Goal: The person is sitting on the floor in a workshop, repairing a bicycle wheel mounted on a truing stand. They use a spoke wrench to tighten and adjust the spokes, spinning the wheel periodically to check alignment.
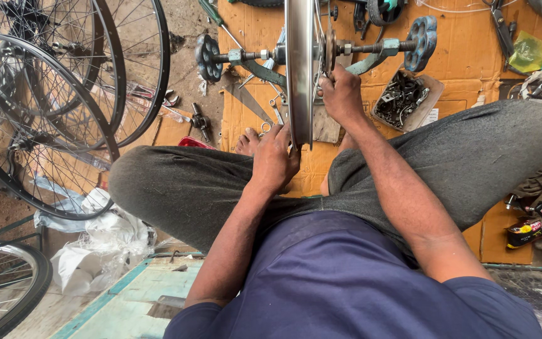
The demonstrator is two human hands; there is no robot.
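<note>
Right, seated cross-legged on cardboard (472, 56), person holds a shiny wheel rim (300, 63) upright in a truing stand (377, 53), seen edge-on between the two hands. Left hand (275, 157) curled around the rim's near edge, fingers closed on it, low down by the knees. Right hand (341, 94) up at the hub side, fingertips pinched in among the spokes just beside the axle (371, 46); what exactly is pinched, cannot tell.

Around: stand's two round knobs, one (207, 58) left of the rim, one (423, 41) right. Small open box of metal bits (403, 100) just right of the right hand. Loose spanners (275, 110) on the cardboard under the rim, near a bare foot (246, 142). Black spoked wheels (64, 94) stacked on the far left, another wheel (7, 282) at the bottom left corner. White plastic sheet (101, 242) beside the left knee. Oil bottle (537, 226) and rags by the right knee.

Room: bent knees box in both forearms; stand arms crowd the hub on both sides. Free cardboard only beyond the stand, top right.
</note>
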